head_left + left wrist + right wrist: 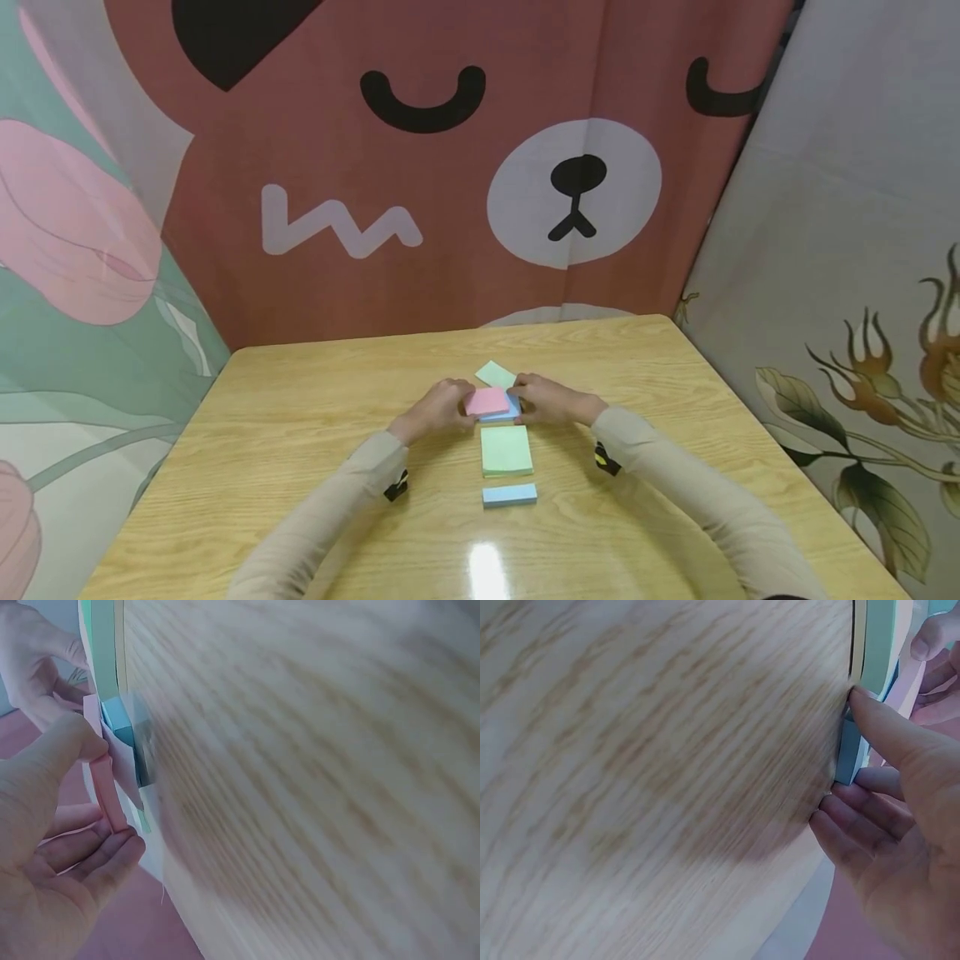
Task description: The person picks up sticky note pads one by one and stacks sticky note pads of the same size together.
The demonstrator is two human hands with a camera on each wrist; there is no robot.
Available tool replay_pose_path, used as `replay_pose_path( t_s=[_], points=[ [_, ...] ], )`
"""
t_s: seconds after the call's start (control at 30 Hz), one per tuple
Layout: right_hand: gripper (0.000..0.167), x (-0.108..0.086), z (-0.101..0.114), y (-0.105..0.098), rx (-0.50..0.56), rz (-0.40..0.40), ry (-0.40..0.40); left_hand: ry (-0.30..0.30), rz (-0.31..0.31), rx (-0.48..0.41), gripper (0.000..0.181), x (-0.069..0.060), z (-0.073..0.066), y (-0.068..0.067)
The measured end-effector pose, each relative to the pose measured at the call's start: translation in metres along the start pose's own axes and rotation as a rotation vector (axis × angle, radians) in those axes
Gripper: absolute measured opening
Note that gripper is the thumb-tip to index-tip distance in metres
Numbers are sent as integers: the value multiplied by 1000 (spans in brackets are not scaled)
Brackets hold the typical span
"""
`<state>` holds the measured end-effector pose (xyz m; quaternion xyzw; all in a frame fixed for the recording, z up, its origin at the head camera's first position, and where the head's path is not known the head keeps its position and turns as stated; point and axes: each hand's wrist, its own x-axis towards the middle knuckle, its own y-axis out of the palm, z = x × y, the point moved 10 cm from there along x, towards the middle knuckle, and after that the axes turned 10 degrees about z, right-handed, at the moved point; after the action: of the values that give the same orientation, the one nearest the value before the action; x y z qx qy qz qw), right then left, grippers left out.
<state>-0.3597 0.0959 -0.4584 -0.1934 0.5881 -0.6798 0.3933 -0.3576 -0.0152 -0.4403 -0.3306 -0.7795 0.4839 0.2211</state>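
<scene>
My left hand point(446, 406) holds a pink sticky-note pad point(487, 402) by its left side, thumb and fingers on opposite edges. In the left wrist view a thin, pale pink sheet point(124, 761) angles away from the pad toward the blue one. Beneath and just behind the pink pad lies a blue sticky-note pad point(513, 409), partly covered. My right hand point(551, 400) grips that blue pad at its right edge; the right wrist view has the thumb and fingers around its end point(847, 754). A pale green note point(495, 374) lies right behind both pads.
Nearer to me on the wooden table point(300, 400) lie a light green sticky-note pad point(506, 451) and, in front of it, a narrow blue block point(510, 496). A printed bear curtain point(450, 292) hangs behind the table's far edge, with flowered cloth on both sides.
</scene>
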Motion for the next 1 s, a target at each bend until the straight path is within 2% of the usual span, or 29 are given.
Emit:
replay_pose_path(
  t_s=[0.17,0.43,0.73,1.0],
  points=[
    [58,0,-4,2,-9,-1,34,9,19,6,17,1,0,4],
    [49,-3,-7,0,11,14,66,19,18,-6,18,0,0,3],
    [46,-4,-10,2,33,51,65,35,37,3,16,3,-4,5],
    [47,-3,-9,0,35,31,40,59,42,-11,13,7,-7,8]
  ],
)
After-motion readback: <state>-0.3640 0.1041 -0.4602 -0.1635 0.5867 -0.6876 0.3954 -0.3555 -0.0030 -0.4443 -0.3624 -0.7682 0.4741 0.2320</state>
